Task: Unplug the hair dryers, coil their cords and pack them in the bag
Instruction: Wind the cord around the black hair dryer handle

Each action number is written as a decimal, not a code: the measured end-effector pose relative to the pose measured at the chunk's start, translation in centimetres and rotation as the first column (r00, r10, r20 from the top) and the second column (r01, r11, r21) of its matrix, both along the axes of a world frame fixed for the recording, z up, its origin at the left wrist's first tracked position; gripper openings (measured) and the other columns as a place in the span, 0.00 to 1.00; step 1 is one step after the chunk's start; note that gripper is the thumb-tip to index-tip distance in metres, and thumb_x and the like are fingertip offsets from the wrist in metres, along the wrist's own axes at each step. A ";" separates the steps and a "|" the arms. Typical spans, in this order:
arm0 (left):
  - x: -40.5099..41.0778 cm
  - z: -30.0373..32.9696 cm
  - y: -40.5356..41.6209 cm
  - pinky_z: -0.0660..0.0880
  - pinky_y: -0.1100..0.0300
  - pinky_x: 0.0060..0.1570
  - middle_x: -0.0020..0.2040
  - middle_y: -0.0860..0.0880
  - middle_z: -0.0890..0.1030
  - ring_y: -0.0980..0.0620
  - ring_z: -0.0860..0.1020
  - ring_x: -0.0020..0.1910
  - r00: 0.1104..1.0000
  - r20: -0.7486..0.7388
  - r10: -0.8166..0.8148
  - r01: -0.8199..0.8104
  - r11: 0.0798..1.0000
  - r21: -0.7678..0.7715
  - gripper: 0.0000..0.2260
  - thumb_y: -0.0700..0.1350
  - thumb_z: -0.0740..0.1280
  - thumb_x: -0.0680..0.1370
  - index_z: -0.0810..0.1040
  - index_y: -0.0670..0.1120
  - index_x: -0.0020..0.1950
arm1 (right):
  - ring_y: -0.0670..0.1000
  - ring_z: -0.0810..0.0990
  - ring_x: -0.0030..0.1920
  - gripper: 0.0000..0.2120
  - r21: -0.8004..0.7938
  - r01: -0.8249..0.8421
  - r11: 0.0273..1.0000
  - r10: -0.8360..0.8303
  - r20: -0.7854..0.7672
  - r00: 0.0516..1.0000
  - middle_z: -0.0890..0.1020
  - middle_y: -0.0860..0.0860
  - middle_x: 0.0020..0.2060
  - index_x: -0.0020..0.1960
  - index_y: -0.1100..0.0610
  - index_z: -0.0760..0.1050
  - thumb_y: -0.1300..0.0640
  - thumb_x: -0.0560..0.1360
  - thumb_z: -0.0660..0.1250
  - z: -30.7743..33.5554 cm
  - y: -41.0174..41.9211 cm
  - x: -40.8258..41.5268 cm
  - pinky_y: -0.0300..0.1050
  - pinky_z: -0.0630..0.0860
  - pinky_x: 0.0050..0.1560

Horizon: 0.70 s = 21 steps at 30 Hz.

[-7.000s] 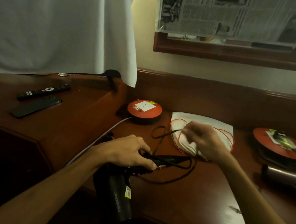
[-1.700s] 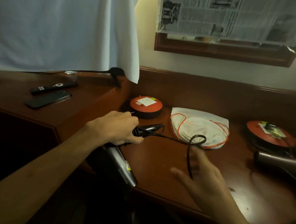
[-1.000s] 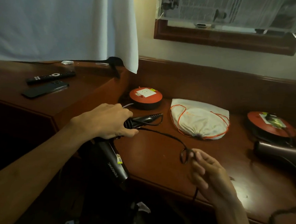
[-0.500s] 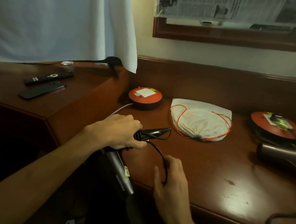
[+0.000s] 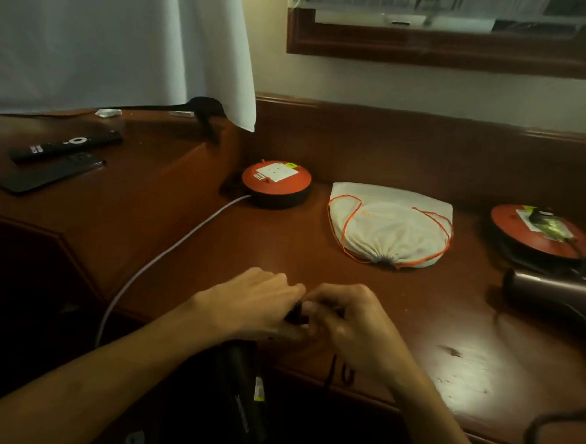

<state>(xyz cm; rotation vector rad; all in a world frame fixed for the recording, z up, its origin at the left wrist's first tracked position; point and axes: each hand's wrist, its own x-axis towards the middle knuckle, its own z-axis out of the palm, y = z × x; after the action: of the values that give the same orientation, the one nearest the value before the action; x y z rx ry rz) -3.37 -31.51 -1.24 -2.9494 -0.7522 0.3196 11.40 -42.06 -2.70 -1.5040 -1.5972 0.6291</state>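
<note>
My left hand [image 5: 255,305] grips the handle of a black hair dryer [image 5: 243,390], whose barrel hangs down below the desk's front edge. My right hand [image 5: 344,321] is curled against the left one, holding the dryer's black cord [image 5: 339,372]; a short loop of it dangles beneath that hand. A white drawstring bag [image 5: 391,224] with orange cord lies drawn shut on the desk, beyond both hands. A second, brownish hair dryer [image 5: 555,289] lies at the right edge, its cord running to a red socket reel [image 5: 538,233].
A red socket reel [image 5: 276,183] with a white cable [image 5: 166,255] sits behind my hands. A remote [image 5: 66,144] and a phone [image 5: 51,172] lie on the raised left desk [image 5: 132,195]. A white cloth [image 5: 117,39] hangs at the back left.
My right hand came up from the desk edge to meet my left hand at the dryer handle, drawing the cord in. The long loose loop is now short.
</note>
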 end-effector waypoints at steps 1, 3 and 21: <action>0.0 0.1 -0.3 0.63 0.53 0.39 0.35 0.53 0.65 0.45 0.76 0.38 0.999 0.028 -0.015 0.015 1.000 0.007 0.23 0.66 0.58 0.80 0.71 0.47 0.60 | 0.46 0.78 0.30 0.09 0.018 0.021 1.000 -0.022 0.028 0.999 0.82 0.50 0.30 0.37 0.57 0.80 0.61 0.77 0.71 0.3 0.4 0.6 0.51 0.76 0.35; -0.2 0.4 -0.7 0.63 0.54 0.37 0.36 0.53 0.68 0.48 0.74 0.34 0.997 0.069 -0.045 0.044 0.999 0.019 0.24 0.66 0.58 0.81 0.67 0.46 0.62 | 0.48 0.80 0.32 0.06 0.056 0.063 0.996 -0.070 0.117 0.991 0.82 0.49 0.30 0.38 0.56 0.82 0.58 0.74 0.75 1.4 1.1 1.8 0.54 0.77 0.38; -0.4 2.9 0.6 0.67 0.65 0.47 0.47 0.57 0.76 0.59 0.71 0.42 0.982 0.167 -0.089 0.111 0.986 -0.128 0.12 0.62 0.65 0.80 0.73 0.55 0.52 | 0.44 0.67 0.30 0.17 0.218 -0.309 0.926 0.070 0.704 0.707 0.72 0.43 0.32 0.40 0.50 0.68 0.49 0.72 0.77 9.2 1.3 1.1 0.37 0.63 0.29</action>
<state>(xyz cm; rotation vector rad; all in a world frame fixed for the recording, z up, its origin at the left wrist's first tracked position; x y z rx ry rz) -3.77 -30.86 1.61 -3.1597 -0.6173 0.1324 12.54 -40.73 6.50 -1.3954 -2.3151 -0.1460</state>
